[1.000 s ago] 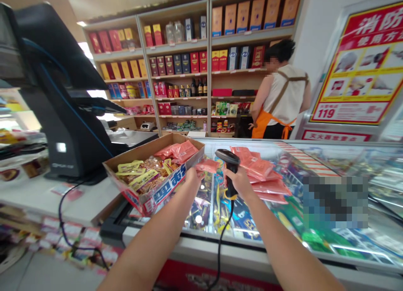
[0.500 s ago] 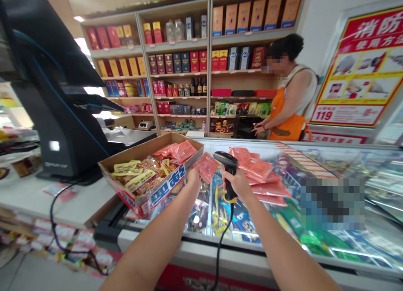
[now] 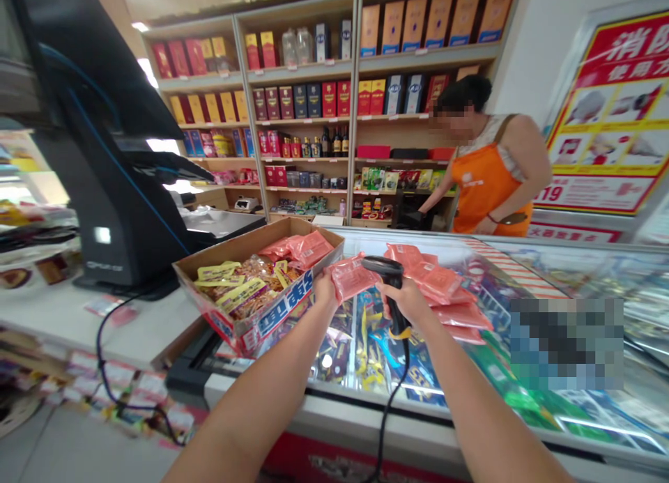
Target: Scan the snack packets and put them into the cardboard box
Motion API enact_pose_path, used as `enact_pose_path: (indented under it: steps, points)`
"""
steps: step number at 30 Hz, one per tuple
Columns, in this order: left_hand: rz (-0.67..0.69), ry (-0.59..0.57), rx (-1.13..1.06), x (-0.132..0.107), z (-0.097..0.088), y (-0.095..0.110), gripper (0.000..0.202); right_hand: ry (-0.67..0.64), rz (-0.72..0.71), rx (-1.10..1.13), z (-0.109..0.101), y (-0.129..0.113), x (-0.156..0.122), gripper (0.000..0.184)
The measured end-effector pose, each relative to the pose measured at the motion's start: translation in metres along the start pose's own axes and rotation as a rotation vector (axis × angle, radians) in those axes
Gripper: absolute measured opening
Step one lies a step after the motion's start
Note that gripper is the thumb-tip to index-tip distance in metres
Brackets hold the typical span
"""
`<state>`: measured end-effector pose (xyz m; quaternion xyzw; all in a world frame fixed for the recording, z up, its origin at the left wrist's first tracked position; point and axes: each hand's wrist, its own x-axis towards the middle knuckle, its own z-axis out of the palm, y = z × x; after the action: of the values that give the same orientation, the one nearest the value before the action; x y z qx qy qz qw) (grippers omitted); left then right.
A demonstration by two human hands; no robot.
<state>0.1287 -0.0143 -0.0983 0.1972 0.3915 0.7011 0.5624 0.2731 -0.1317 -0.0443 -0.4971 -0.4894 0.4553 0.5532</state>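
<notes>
My left hand (image 3: pixel 325 290) pinches a pink snack packet (image 3: pixel 350 277) and holds it up in front of the scanner's head. My right hand (image 3: pixel 410 304) is wrapped round the handle of a black barcode scanner (image 3: pixel 385 271), whose cable hangs down over the freezer's front edge. Just left of my left hand sits an open cardboard box (image 3: pixel 261 316) with yellow and pink snack packets in it. A pile of pink packets (image 3: pixel 444 288) lies on the glass right of the scanner.
A glass-topped freezer (image 3: pixel 523 399) runs across the front. The black till screen (image 3: pixel 99 162) stands on the white counter at left. A person in an orange apron (image 3: pixel 486 183) stands behind the freezer, before shelves of boxed goods (image 3: pixel 313 100).
The pink packet has tilted up and moved closer to the scanner's head. The person in the apron has turned round to face the freezer.
</notes>
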Motion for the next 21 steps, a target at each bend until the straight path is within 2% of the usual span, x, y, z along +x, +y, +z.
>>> enact_pose_path:
  steps: [9, 12, 14, 17, 19, 21]
  points:
    - [-0.049, -0.055, -0.006, 0.0, 0.0, 0.001, 0.022, -0.033, 0.013, -0.015, -0.004, 0.006, 0.004, 0.027]
    - [-0.031, -0.04, 0.009, -0.002, 0.0, 0.003, 0.021, -0.03, 0.014, -0.018, -0.004, 0.006, 0.004, 0.027]
    - [-0.004, -0.035, 0.006, -0.007, 0.001, 0.003, 0.021, -0.026, 0.004, -0.027, -0.003, 0.005, 0.004, 0.029]
    - [0.07, -0.098, -0.007, -0.016, 0.005, 0.003, 0.022, -0.02, -0.04, -0.03, 0.001, 0.001, 0.001, 0.032]
    - [0.149, -0.136, 0.0, -0.019, 0.011, 0.004, 0.023, -0.03, -0.078, -0.009, 0.006, -0.004, 0.0, 0.031]
    - [0.232, -0.116, 0.036, -0.016, 0.02, 0.01, 0.023, -0.052, -0.107, 0.018, 0.013, -0.011, 0.0, 0.03]
